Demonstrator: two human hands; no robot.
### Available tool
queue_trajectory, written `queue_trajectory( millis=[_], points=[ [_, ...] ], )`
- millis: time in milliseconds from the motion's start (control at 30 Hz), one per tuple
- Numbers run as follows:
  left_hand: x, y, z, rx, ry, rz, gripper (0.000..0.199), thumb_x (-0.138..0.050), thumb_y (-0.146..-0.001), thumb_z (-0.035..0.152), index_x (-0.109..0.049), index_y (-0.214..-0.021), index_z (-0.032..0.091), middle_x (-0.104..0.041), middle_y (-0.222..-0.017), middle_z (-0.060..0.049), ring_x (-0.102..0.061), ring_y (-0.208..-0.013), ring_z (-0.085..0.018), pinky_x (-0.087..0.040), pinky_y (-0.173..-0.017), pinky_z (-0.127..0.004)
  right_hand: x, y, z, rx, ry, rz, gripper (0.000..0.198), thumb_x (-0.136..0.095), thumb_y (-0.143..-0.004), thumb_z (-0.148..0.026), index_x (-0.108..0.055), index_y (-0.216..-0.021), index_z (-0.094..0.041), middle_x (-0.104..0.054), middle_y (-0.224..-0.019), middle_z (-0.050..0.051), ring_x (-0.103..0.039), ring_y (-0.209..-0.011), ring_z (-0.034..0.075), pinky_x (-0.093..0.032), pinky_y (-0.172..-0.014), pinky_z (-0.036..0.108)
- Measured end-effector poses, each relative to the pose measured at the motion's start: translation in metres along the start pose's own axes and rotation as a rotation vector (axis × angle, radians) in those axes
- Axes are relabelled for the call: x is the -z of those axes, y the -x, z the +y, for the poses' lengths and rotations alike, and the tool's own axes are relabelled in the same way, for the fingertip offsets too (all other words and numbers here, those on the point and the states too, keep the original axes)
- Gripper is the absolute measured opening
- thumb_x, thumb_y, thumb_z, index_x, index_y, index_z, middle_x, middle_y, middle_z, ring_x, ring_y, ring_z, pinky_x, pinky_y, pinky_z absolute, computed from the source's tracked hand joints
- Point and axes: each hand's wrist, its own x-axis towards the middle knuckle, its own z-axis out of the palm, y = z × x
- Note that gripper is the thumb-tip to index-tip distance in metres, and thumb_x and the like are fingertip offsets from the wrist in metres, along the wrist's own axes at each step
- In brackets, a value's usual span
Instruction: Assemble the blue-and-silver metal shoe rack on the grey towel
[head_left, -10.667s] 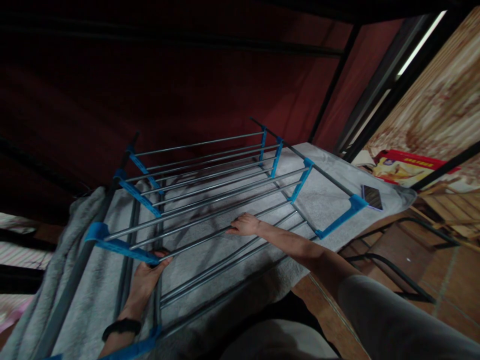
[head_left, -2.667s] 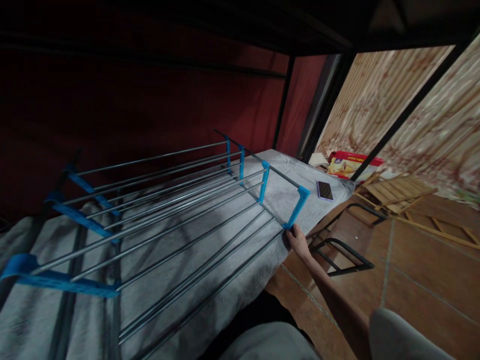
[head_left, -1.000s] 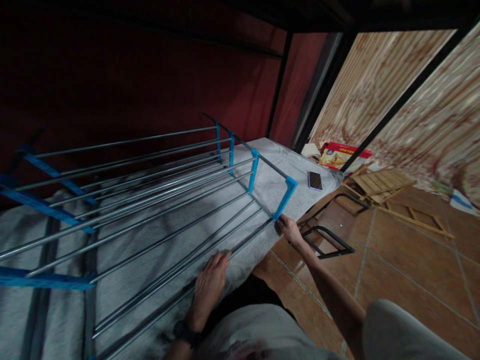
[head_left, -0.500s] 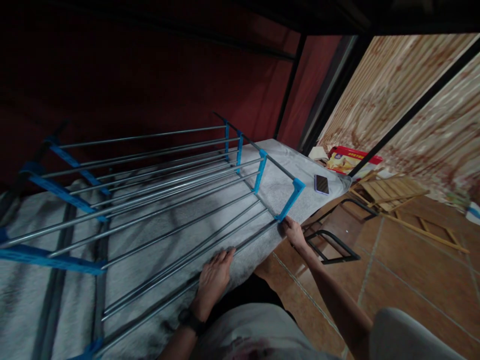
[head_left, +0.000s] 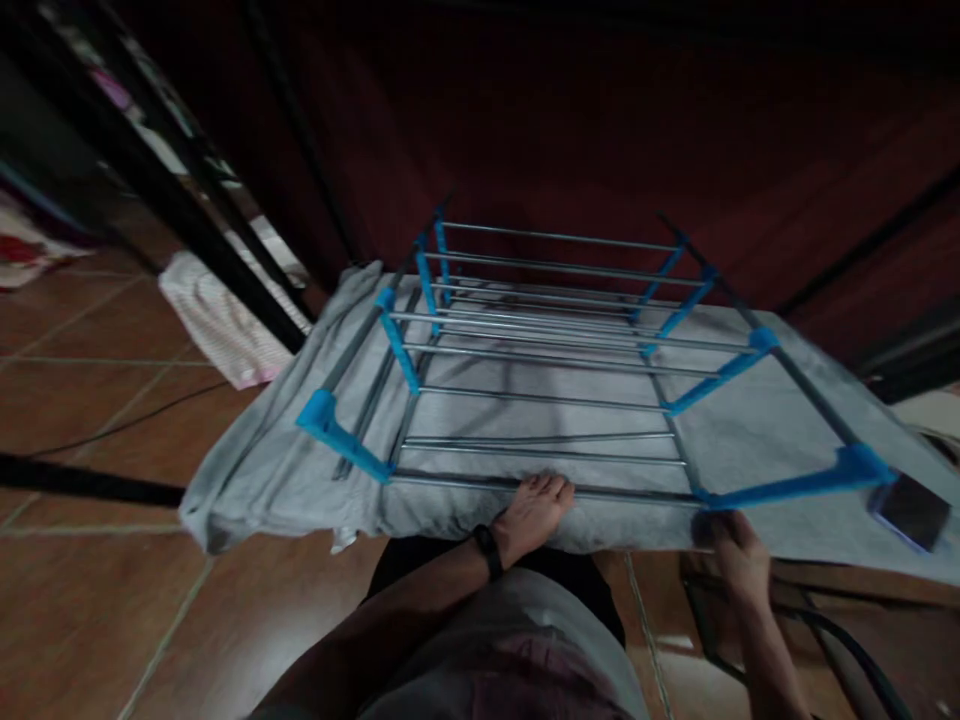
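A rack of grey metal tubes (head_left: 547, 397) with blue plastic joints lies across a grey cloth-covered table (head_left: 300, 500). Along its front tube, my left hand (head_left: 534, 515) has its fingers bent over the metal, near the middle. My right hand (head_left: 739, 555), somewhat blurred, is closed at the front right corner, just under the blue joint (head_left: 810, 487); its fingertips are partly hidden. Another blue joint (head_left: 345, 440) juts up at the front left corner. Two loose-looking thin tubes (head_left: 540, 446) run side by side behind the front tube.
A phone (head_left: 909, 512) lies on the cloth at the right, close to the rack's corner. Dark metal posts (head_left: 217, 260) rise at the left, beside a striped cloth (head_left: 232, 310). A black-framed chair (head_left: 832, 630) stands below the table's right end. Behind is a dark red wall (head_left: 570, 130).
My view has swung left, so the whole rack and the left floor now show. Both hands stay at about the same places on the rack.
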Motion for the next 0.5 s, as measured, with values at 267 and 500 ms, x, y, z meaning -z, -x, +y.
queue_trajectory(
  millis=[267,500],
  points=[
    [0.003,0.001,-0.002,-0.054,-0.016,-0.046,0.025,-0.04,-0.101,0.012,-0.059,-0.117,0.015,-0.067,-0.114,-0.009,-0.063,-0.103,-0.022,-0.049,-0.088,-0.034,0.003,-0.006,0.035,-0.043,0.075,-0.09,0.052,-0.051,-0.077,-0.054,-0.07,-0.108,-0.017,-0.074,-0.091,0.013,-0.067,-0.08,0.032,-0.049,-0.07,0.038],
    [-0.003,-0.001,-0.004,-0.062,0.027,-0.027,0.023,-0.041,-0.1,0.014,-0.06,-0.113,0.016,-0.068,-0.111,-0.008,-0.065,-0.099,-0.021,-0.049,-0.084,-0.033,0.001,-0.011,0.044,-0.056,0.159,-0.112,0.053,-0.049,-0.079,-0.055,-0.07,-0.111,-0.018,-0.073,-0.094,0.015,-0.068,-0.085,0.036,-0.049,-0.069,0.04]
  ],
)
